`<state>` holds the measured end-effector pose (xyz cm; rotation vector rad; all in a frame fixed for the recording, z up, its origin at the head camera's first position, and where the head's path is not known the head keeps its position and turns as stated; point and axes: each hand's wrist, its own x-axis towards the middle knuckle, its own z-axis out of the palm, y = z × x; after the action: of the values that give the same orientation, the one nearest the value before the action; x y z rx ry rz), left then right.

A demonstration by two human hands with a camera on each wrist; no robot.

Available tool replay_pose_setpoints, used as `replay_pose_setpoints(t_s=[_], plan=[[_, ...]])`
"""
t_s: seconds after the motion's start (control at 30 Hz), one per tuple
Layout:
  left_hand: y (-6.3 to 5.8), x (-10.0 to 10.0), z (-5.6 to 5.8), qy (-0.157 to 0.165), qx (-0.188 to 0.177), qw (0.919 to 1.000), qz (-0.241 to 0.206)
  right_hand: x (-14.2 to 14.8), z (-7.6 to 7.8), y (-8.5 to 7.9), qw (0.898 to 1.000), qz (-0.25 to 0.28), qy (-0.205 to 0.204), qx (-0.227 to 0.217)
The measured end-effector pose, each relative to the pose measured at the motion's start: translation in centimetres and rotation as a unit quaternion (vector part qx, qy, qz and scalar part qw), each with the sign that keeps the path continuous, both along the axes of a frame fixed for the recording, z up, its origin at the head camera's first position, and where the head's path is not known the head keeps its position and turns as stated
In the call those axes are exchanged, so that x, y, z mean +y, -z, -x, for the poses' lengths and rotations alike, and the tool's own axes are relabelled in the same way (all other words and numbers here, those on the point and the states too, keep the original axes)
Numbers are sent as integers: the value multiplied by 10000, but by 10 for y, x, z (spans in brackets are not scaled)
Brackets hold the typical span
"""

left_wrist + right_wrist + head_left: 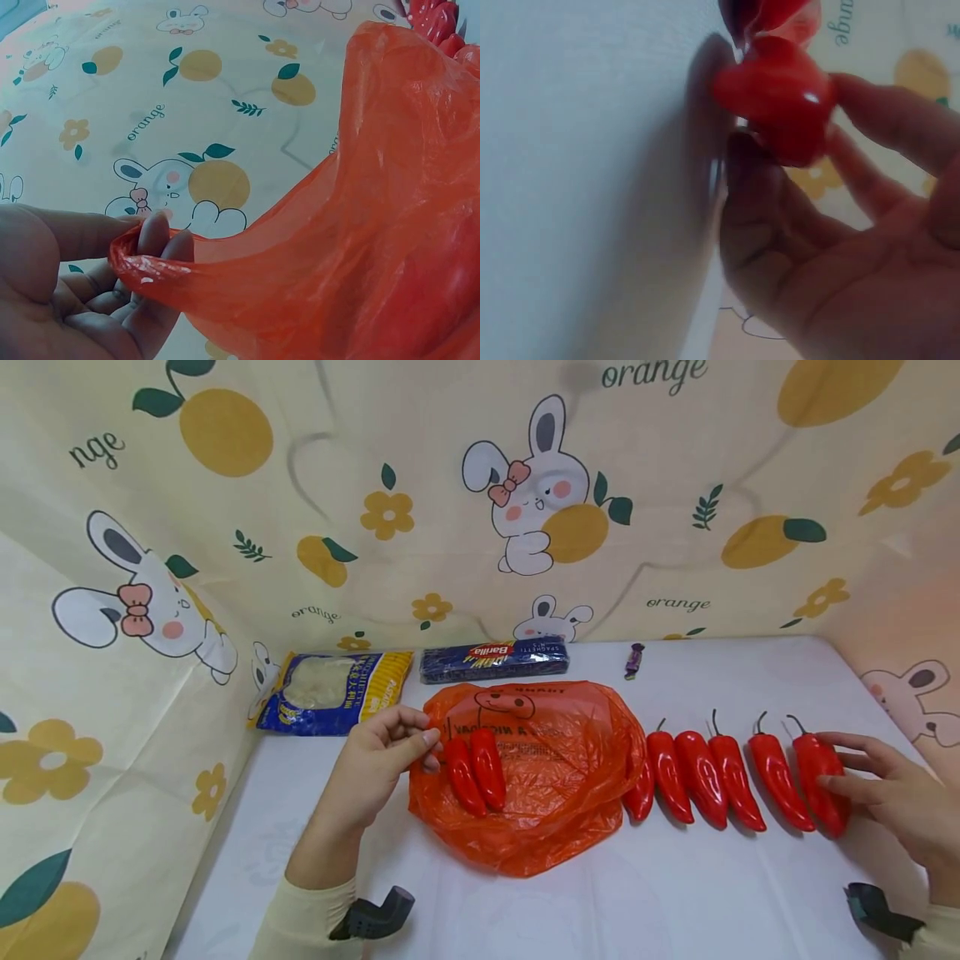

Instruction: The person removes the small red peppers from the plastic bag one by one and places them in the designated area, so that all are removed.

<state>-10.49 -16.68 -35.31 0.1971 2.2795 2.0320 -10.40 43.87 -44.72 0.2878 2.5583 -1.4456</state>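
In the head view an orange plastic bag (pixel 570 810) lies spread on the table, its mouth toward me. My left hand (pixel 382 760) pinches the bag's left edge between thumb and fingers; the left wrist view shows the gathered plastic (pixel 161 274) in its grip. Two red chili peppers (pixel 487 768) lie inside the bag near that hand. To the right stretches a row of several more red chili peppers (pixel 702 781), the leftmost partly covered by the bag. At the row's right end my right hand (pixel 892 793) grips the last pepper (pixel 787 97) between thumb and fingers.
Behind the bag lie a blue and yellow noodle packet (pixel 330 693) and a dark blue spaghetti pack (pixel 495 662). A small purple wrapped candy (pixel 634 662) sits at the back right. Patterned cloth walls (pixel 450 543) enclose the white table (pixel 675 893) behind and at both sides.
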Motion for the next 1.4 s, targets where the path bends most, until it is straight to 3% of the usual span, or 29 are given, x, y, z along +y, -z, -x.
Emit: replay_pose_setpoints(t_s=[0.13,0.43,1.0,1.4], plan=[[0,0,0,-3,1,10000,9,-4,3,2,9996,-31,-179,-234],[-1,0,0,7,23,10000,33,-13,5,3,9991,-151,-348,-193],[-2,0,-1,0,6,10000,26,-13,6,10,9996,-252,-102,114],[-2,0,-1,6,8,10000,-9,-19,5,2,9990,-371,-221,85]])
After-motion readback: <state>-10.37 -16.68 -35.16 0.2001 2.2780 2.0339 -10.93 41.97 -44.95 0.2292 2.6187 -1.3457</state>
